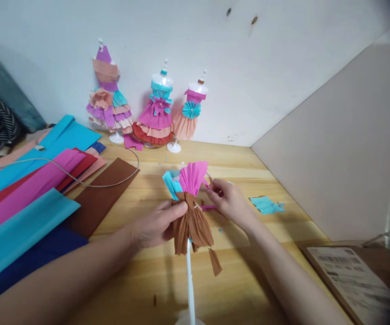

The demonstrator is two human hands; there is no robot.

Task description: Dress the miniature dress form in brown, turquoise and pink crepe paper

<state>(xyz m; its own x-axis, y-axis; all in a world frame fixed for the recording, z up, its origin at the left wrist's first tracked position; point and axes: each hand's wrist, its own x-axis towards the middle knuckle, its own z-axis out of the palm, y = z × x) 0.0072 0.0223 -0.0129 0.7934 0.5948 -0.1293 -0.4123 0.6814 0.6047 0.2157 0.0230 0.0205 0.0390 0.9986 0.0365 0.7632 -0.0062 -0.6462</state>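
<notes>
A small dress form on a white stand (190, 280) stands in front of me, dressed in crepe paper. Its skirt is gathered brown crepe paper (199, 228), and above that are a fanned pink piece (194, 177) and a pleated turquoise piece (172, 183). My left hand (159, 223) grips the brown waist from the left, thumb in front. On the other side my right hand (227, 198) is closed, fingertips pinching the pink paper's right edge. A thin curved thing by those fingertips is too small to name. Beneath that hand lies a narrow pink strip (209, 207).
Three paper-dressed forms (104, 90), (157, 108), (190, 108) stand against the wall. Folded crepe sheets (29, 189) lie at left, crossed by a grey cable (113, 185). A turquoise scrap (267, 205) is at right, a labelled cardboard box (353, 280) at lower right.
</notes>
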